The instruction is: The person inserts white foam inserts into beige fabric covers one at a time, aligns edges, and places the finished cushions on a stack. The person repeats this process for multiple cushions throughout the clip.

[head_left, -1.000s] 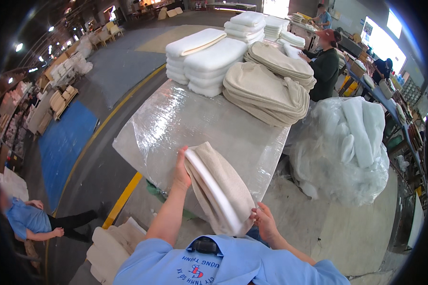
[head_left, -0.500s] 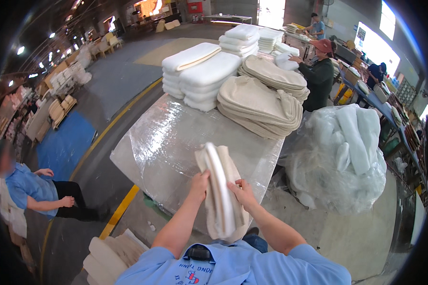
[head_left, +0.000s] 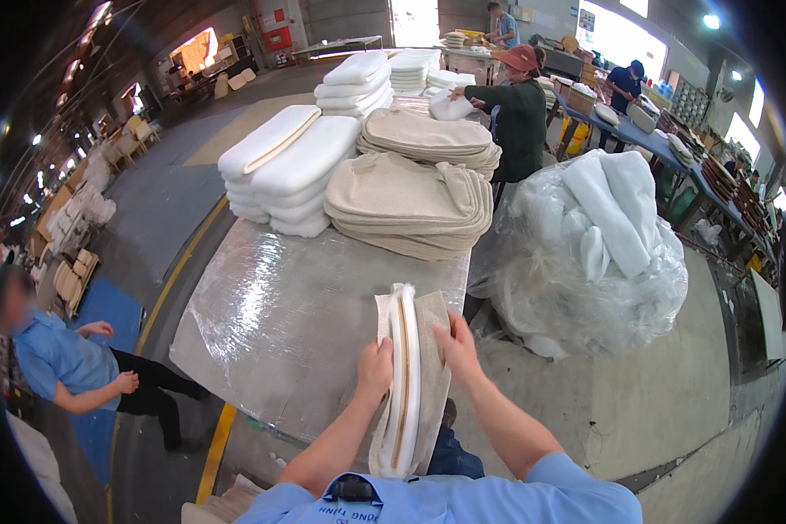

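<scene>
Close to my body I hold a beige fabric cushion cover (head_left: 427, 384) upright. White padding (head_left: 410, 349) shows along its opening, with a thin brown line running lengthwise down the middle. My left hand (head_left: 375, 368) is closed on the cover's left edge, thumb up. My right hand (head_left: 459, 349) grips the right edge, its fingers mostly behind the fabric. The table (head_left: 314, 279) under the far end is covered with clear plastic sheet. A stack of beige covers (head_left: 410, 196) lies beyond my hands, another beige stack (head_left: 424, 131) behind it.
Folded white pads (head_left: 301, 183) are piled at the table's far left. A large clear plastic bag (head_left: 585, 288) of white padding stands right of the table. One person (head_left: 520, 113) works at the far end; another person (head_left: 70, 358) stands at left.
My view has turned to the right. The cushion cover has opened out, showing the white padding and brown line more plainly. My right hand has moved up along its edge.
</scene>
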